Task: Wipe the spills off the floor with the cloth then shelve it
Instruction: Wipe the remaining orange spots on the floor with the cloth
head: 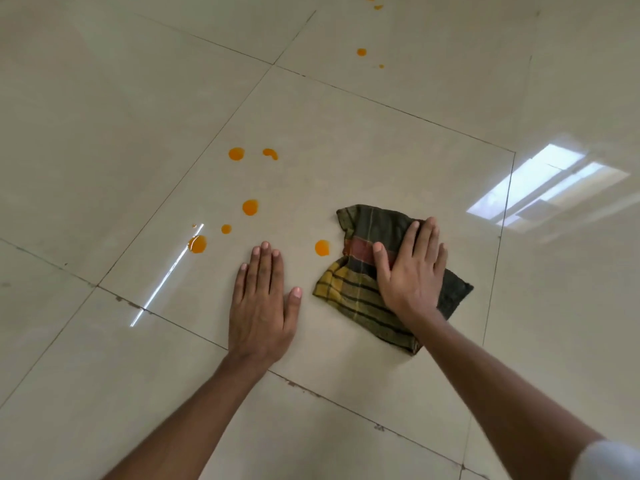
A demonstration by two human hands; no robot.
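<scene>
Glossy beige floor tiles [104, 116], window glare [543, 188]

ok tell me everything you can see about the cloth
The cloth is a woven, checked fabric in dark green, with a reddish band and a yellow patch crossed by dark stripes. It lies folded and slightly rumpled on the pale tiled floor, flattened under the right hand, whose palm and spread fingers press on its middle. Its left edge sits just beside the nearest orange spill, apparently not touching it. The left hand rests on the floor, apart from it.

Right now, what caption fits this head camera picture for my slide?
Right hand presses a checked cloth flat beside orange spills on the tiled floor; left hand braces nearby.
</scene>
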